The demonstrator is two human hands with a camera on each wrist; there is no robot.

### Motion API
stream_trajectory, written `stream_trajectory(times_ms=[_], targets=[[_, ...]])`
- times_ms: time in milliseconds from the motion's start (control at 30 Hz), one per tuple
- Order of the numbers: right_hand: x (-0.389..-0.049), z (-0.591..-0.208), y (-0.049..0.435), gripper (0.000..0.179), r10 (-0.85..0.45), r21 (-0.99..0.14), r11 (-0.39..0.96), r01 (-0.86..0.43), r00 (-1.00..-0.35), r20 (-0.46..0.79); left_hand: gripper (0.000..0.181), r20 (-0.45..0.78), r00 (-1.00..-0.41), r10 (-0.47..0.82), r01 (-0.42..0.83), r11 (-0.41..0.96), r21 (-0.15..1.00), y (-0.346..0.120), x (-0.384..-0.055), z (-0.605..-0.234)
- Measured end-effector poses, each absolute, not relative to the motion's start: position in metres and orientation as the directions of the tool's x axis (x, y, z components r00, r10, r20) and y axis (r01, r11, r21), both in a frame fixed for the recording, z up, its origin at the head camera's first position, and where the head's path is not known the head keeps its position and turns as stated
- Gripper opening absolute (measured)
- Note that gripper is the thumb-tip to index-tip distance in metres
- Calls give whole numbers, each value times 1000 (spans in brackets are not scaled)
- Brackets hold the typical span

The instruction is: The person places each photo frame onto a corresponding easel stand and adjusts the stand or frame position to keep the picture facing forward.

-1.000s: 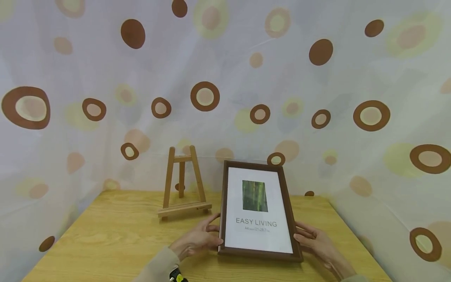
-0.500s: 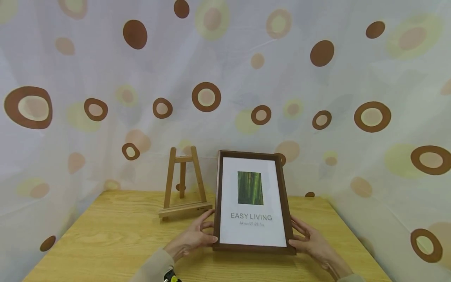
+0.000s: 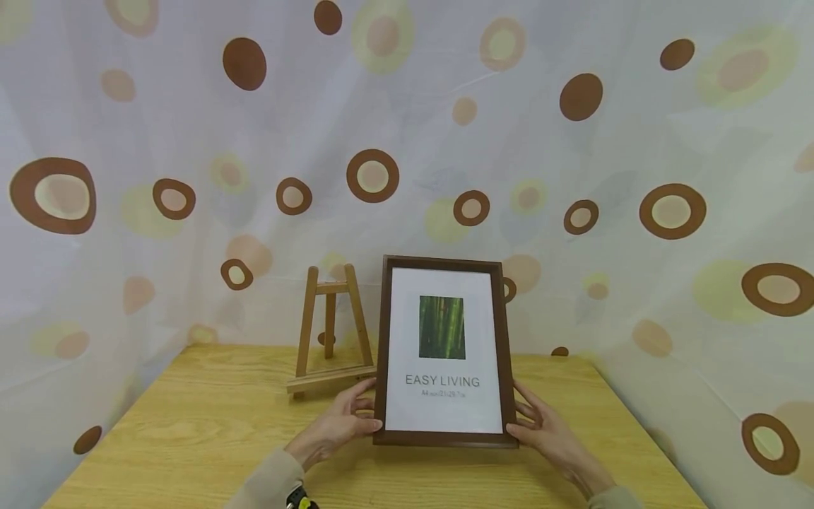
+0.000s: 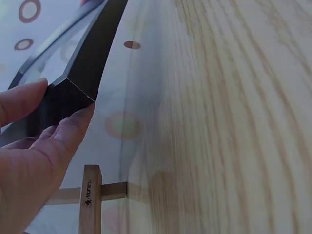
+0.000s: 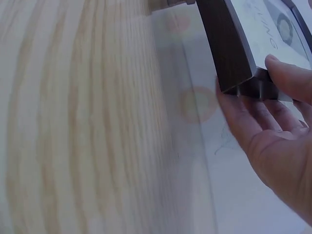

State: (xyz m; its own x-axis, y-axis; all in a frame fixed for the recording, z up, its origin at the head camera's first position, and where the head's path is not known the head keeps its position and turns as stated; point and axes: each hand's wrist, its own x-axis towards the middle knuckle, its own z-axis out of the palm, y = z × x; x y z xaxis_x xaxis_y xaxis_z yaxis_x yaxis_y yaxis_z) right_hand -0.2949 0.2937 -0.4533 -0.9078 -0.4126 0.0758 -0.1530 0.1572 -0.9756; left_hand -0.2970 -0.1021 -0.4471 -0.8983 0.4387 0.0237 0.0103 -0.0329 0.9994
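A dark brown picture frame with a white insert reading "EASY LIVING" is held up between both hands, tilted slightly back. My left hand grips its lower left side, thumb on the front edge and fingers behind. On the lower right side my right hand grips it the same way. The left wrist view shows the left hand around the frame's border over the wood. In the right wrist view the right hand supports a lower corner. A small wooden easel stands left of the frame, its ledge partly hidden.
The wooden table spreads below and around the frame. Behind and at both sides hangs a pale curtain with brown and yellow circles. A dark band with yellow is on the left wrist.
Both hands have raised the picture frame, shifted it left toward the easel and tipped it more upright. One end of the easel's ledge is now behind it. The easel has not moved.
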Motion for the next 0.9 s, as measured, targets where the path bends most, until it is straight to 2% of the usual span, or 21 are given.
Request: stream_trajectory(times_ms=[267,500,900], targets=[[-300,-458,279,88,-417,-974,142,-176,-903,102,84,27,-902,431,16,-29,999,-114,-300,-454],[-312,-451,265,87,-413,-991,35,-132,-904,106,86,18,-901,433,22,5,1000,-125,-307,-448],[-315,-446,244,87,-345,-989,47,-140,-932,116,84,55,-921,386,78,43,996,-141,-307,-440]])
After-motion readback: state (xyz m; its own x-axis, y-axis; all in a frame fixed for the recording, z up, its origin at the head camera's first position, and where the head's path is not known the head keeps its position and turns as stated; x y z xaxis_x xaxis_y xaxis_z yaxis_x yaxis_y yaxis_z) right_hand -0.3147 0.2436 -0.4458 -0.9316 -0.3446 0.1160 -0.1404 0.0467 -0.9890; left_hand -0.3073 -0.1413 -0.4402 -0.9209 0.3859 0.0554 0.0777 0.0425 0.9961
